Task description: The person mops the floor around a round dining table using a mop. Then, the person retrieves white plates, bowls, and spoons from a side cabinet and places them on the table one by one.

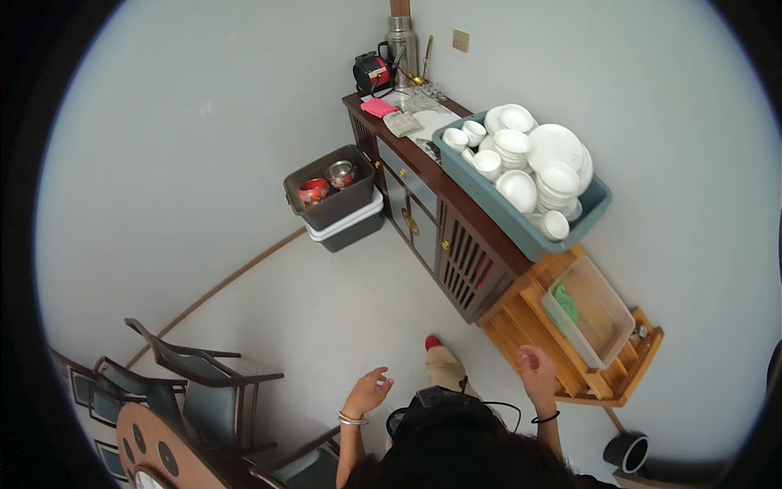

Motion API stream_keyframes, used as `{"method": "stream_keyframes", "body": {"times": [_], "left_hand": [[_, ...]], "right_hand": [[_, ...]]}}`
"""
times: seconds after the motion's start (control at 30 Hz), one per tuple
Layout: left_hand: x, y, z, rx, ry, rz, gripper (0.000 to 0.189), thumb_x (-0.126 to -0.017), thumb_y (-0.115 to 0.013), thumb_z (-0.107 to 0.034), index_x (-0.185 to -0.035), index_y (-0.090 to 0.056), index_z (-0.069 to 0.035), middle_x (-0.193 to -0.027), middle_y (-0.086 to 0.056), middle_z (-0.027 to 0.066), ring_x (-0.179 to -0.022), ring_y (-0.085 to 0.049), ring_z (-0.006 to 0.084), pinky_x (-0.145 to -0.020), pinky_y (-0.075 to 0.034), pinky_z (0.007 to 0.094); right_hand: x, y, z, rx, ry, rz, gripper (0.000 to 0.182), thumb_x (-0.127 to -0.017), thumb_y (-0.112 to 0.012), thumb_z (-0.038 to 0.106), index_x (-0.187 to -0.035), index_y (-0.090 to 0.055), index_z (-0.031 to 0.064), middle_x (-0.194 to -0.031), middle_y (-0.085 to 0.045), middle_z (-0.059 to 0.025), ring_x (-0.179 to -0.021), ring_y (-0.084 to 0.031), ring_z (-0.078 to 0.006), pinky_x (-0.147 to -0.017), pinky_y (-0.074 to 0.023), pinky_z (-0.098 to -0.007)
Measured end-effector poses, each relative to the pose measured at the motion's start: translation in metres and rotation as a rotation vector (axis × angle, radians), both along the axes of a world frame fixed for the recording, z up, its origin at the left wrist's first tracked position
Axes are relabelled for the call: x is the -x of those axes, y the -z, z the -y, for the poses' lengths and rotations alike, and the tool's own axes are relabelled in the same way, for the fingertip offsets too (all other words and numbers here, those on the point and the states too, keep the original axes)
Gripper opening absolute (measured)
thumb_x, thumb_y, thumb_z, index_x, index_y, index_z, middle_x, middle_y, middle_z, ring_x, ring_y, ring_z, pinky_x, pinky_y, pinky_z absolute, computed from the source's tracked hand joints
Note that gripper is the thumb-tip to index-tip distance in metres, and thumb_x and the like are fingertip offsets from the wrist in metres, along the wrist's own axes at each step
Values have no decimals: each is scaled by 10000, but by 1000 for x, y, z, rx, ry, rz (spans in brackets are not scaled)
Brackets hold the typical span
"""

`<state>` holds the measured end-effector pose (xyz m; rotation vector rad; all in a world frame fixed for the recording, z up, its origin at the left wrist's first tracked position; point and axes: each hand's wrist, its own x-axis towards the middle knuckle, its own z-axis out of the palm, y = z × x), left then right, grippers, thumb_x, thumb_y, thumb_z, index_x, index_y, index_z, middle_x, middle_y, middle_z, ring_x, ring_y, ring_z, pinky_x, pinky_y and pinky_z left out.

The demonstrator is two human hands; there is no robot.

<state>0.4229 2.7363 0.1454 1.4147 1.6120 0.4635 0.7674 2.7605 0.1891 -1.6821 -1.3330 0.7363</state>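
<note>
My left hand (369,391), with bracelets at the wrist, hangs over the pale floor, its fingers loosely apart and holding nothing. My right hand (538,374), above a dark wristband, is loosely curled with nothing visible in it. It is nearest to a wooden rack (513,333), though I cannot tell whether it touches. On that rack rests a translucent plastic bin (602,305) with a green cloth (565,304) inside. Farther ahead, a blue-green plastic tub (489,198) full of white bowls (559,179), cups (487,164) and plates (556,147) sits on a dark wooden sideboard (421,168).
Stacked bins (330,211) stand left of the sideboard, the upper one holding red-patterned pots (314,190). A steel thermos flask (402,49) and a pink cloth (379,107) are on the sideboard's far end. Chairs (211,406) surround a table (153,428) at lower left. A black-and-white pot (626,452) is lower right.
</note>
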Motion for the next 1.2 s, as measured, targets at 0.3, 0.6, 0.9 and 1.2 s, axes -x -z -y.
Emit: {"method": "stream_keyframes", "body": {"times": [0.3, 0.6, 0.9, 1.2], "left_hand": [[60, -4, -165, -90, -83, -140, 375, -834, -581, -206, -1149, -499, -20, -888, -635, 135, -726, -623, 219, -652, -495, 298], [64, -45, -382, -345, 41, -37, 334, -815, -581, -109, -1131, -515, -25, -953, -621, 111, -800, -627, 213, -655, -483, 281], [-54, -97, -567, -604, 611, 304, 294, -775, -581, 1, -1065, -577, -47, -920, -598, 77, -773, -570, 147, -608, -451, 231], [-147, -61, -637, -793, 1172, 315, 450, -704, -651, -49, -1132, -514, -34, -1031, -548, 112, -945, -493, 260, -834, -401, 363]], "right_hand": [[61, -40, -231, -330, -79, 136, 122, -800, -529, 35, -908, -571, -2, -797, -588, -140, -650, -564, -261, -603, -449, -320], [66, -45, -371, -287, 203, 328, 162, -783, -561, 43, -944, -560, 28, -865, -552, -105, -773, -536, -263, -692, -438, -354], [76, -23, -396, -315, 470, 237, 203, -770, -580, 4, -972, -563, 12, -887, -559, -120, -752, -559, -241, -681, -452, -325], [84, -21, -435, -239, 539, 568, 445, -667, -658, -6, -1093, -532, -18, -1001, -553, -158, -907, -506, -322, -780, -430, -384]]}}
